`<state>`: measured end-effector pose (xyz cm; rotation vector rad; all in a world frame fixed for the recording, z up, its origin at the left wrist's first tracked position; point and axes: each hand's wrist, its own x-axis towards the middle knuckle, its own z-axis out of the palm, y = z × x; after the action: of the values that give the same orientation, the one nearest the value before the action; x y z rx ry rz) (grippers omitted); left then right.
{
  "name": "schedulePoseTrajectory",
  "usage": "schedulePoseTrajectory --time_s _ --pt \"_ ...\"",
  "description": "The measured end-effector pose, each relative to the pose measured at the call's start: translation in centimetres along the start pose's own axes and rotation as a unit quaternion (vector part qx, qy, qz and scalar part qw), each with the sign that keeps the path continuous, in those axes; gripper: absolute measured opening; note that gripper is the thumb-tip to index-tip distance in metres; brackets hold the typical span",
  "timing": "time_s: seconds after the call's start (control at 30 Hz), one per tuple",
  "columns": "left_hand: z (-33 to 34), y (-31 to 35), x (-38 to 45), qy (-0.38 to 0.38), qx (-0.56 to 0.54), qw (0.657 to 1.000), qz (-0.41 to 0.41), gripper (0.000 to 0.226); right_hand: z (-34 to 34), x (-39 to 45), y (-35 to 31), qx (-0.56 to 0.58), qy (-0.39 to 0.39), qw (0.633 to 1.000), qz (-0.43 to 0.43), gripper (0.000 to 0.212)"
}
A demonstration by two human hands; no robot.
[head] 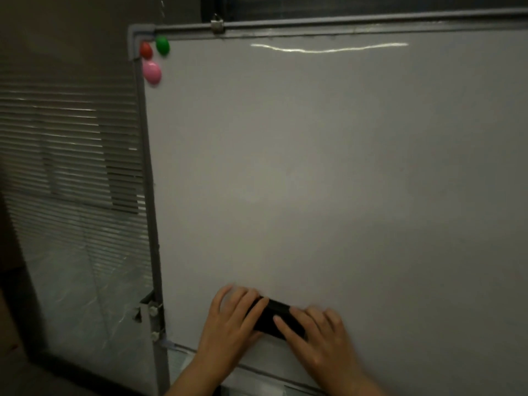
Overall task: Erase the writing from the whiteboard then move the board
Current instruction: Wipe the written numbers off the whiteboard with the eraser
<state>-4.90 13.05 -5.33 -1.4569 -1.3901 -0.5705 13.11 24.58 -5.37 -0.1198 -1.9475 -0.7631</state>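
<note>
A large whiteboard [328, 167] in a grey frame fills most of the view, and I see no writing on its surface. Low on the board a black eraser [275, 315] is pressed flat against it. My left hand [228, 321] covers the eraser's left end with fingers spread over it. My right hand [317, 335] covers its right end. Both hands hold the eraser against the board, just above the bottom frame rail [257, 370].
Three magnets sit in the board's top left corner: red [146, 50], green [163, 45], pink [152, 72]. A metal clip [217, 23] is on the top rail. Window blinds [71, 155] and a stand bracket [151, 312] lie left of the board.
</note>
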Motion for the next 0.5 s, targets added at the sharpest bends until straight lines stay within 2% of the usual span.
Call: schedulePoseTrajectory --time_s 0.1,0.23,0.3,0.4,0.43,0.5 --pt "0.4 -0.2 -2.0 -0.012 0.014 1.000 0.023 0.054 0.6 -0.7 -1.1 0.011 -0.004 1.000 -0.024 0.033" --pt "0.8 0.0 -4.2 -0.114 -0.017 0.993 0.014 0.087 1.1 -1.6 -1.9 0.025 -0.021 0.998 -0.054 0.031" --pt "1.1 0.0 -5.4 -0.130 -0.038 0.991 0.013 0.081 1.6 -2.4 -2.3 0.027 -0.036 0.996 -0.072 0.030" --pt "1.6 -0.3 -7.2 -0.109 -0.050 0.992 0.026 0.043 2.5 -3.3 -3.3 0.022 -0.045 0.996 -0.068 0.032" --pt "1.7 -0.4 -7.8 -0.129 -0.061 0.990 0.024 0.039 2.4 -3.6 -3.9 0.027 -0.044 0.997 -0.057 0.033" --pt "1.4 -0.4 -8.6 -0.189 -0.092 0.977 0.029 0.050 1.6 -4.6 -4.6 0.021 -0.083 0.996 -0.041 0.035"
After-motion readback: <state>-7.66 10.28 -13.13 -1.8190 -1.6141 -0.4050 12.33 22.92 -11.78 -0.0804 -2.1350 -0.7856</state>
